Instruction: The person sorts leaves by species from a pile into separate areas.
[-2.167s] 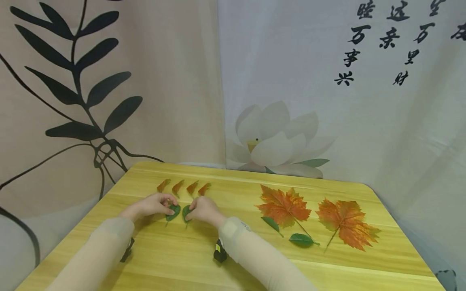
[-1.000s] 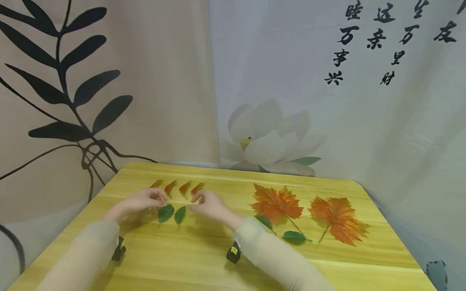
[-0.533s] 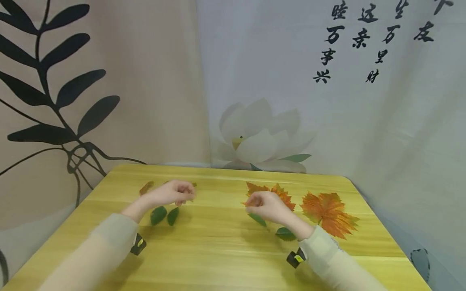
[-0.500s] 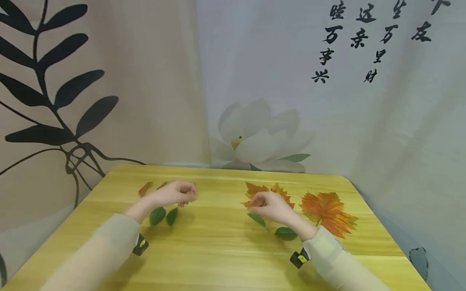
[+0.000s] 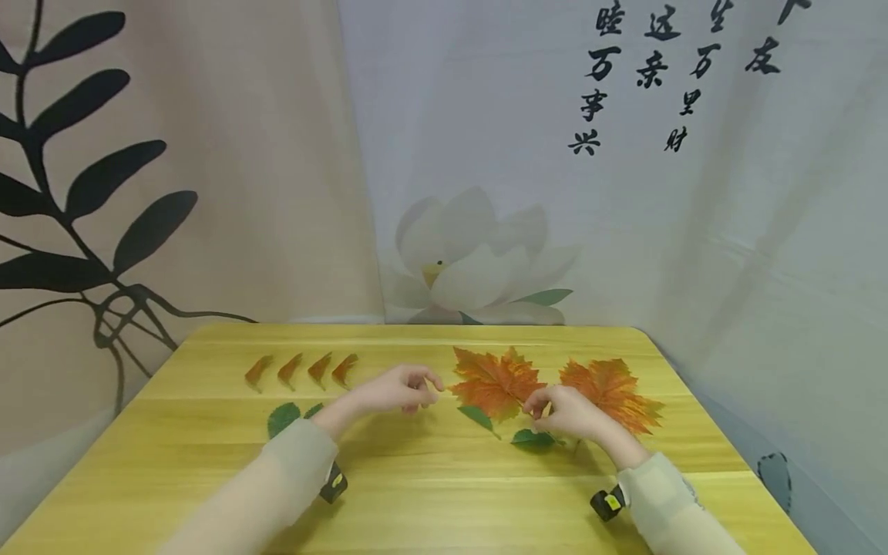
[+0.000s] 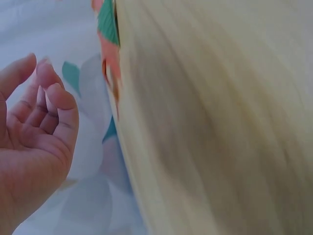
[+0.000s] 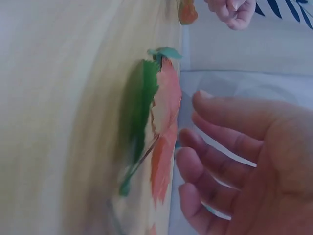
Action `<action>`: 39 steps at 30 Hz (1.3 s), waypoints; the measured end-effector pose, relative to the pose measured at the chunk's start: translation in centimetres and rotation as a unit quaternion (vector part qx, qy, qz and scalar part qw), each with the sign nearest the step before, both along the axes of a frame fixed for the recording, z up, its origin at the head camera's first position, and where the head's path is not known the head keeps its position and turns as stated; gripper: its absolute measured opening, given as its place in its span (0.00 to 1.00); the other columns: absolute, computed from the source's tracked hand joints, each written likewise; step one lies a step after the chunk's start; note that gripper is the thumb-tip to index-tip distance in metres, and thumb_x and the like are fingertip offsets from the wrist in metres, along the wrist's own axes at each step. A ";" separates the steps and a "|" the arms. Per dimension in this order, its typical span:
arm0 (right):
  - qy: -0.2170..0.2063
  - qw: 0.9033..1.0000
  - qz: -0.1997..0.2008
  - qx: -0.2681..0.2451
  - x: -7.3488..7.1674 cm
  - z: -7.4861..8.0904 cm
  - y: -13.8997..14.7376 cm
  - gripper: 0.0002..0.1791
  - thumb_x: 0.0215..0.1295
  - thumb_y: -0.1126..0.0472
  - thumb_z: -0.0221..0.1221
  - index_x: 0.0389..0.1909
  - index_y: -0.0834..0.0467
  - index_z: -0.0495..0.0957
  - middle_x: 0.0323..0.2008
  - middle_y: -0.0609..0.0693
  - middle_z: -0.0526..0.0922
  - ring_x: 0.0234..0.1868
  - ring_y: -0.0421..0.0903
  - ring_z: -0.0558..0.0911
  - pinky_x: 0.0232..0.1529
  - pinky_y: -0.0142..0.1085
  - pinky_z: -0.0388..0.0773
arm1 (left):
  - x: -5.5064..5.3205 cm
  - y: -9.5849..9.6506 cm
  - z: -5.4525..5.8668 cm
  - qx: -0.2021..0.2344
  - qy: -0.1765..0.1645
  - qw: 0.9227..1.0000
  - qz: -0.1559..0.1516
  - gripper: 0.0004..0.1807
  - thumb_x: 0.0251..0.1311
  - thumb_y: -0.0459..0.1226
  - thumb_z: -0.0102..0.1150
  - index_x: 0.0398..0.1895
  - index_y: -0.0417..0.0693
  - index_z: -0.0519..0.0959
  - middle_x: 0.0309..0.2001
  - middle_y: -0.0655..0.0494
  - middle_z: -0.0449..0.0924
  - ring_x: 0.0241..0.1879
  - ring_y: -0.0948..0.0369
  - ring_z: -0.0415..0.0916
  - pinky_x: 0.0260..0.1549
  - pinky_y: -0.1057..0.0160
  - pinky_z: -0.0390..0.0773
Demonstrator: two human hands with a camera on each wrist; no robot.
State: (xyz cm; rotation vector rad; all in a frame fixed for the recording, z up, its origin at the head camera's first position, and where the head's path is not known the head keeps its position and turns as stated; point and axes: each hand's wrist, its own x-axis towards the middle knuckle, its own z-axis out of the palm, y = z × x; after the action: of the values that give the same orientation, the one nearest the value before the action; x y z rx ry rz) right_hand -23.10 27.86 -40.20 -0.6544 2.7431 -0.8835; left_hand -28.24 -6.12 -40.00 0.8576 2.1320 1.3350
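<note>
My left hand (image 5: 398,388) hovers over the middle of the table, loosely curved and holding nothing, just left of a large orange maple leaf (image 5: 494,378). In the left wrist view its fingers (image 6: 63,100) are bent, with no leaf between them. My right hand (image 5: 572,414) hangs over the maple leaf's stem, beside a green leaf (image 5: 530,438). Seen in the right wrist view, its fingers (image 7: 215,166) are relaxed and hold nothing. Another green leaf (image 5: 475,416) lies below the first maple leaf. A second maple leaf (image 5: 612,389) is partly behind the right hand.
Several small orange-brown leaves (image 5: 319,369) form a row at the back left of the wooden table (image 5: 444,516). Below them lie two green leaves, one rounded (image 5: 282,420) and one (image 5: 314,410) partly covered by the left arm. A printed curtain (image 5: 458,154) stands behind.
Both hands have left the green leaves and the small-leaf row at left and travelled right, toward the maple leaves. The head view has turned right. The leaves at left stay lying.
</note>
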 end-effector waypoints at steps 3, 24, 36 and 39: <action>-0.006 1.000 -0.001 -0.002 0.1 -0.6 0.5 0.11 0.56 0.65 0.68 0.40 0.58 0.82 0.33 0.45 0.79 0.35 0.45 0.76 0.32 0.38 0.73 | 0.0 1.7 -0.6 0.007 -0.015 1.000 0.010 0.17 0.65 0.36 0.58 0.55 0.37 0.74 0.29 0.47 0.75 0.21 0.58 0.67 0.23 0.59 0.71; 0.012 1.000 0.024 -0.012 0.4 -2.4 1.1 0.16 0.51 0.68 0.70 0.42 0.58 0.82 0.40 0.46 0.82 0.40 0.47 0.79 0.40 0.41 0.78 | -0.1 7.1 -3.3 -0.051 -0.022 0.998 0.017 0.16 0.66 0.37 0.58 0.54 0.41 0.75 0.28 0.49 0.78 0.17 0.62 0.71 0.15 0.68 0.70; 0.012 1.000 0.026 -0.003 0.7 -2.4 0.5 0.14 0.52 0.70 0.68 0.37 0.53 0.77 0.34 0.43 0.78 0.37 0.43 0.76 0.37 0.42 0.76 | 0.0 7.4 -3.1 -0.116 0.002 0.993 0.018 0.13 0.68 0.47 0.55 0.39 0.47 0.81 0.29 0.54 0.81 0.20 0.59 0.77 0.17 0.63 0.76; 0.007 1.000 0.028 0.000 0.7 -2.4 0.4 0.14 0.54 0.71 0.67 0.36 0.53 0.75 0.30 0.43 0.76 0.32 0.42 0.73 0.33 0.39 0.73 | 0.1 7.5 -3.1 -0.125 0.014 0.992 0.025 0.15 0.68 0.48 0.55 0.35 0.47 0.81 0.27 0.55 0.81 0.19 0.59 0.77 0.17 0.63 0.76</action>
State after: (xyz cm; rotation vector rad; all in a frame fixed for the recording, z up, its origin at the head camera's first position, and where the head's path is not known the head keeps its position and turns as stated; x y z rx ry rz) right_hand -22.39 28.28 -42.61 -0.7363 2.7225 -0.8701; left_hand -28.18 1.36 -43.07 0.7283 2.2940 1.0541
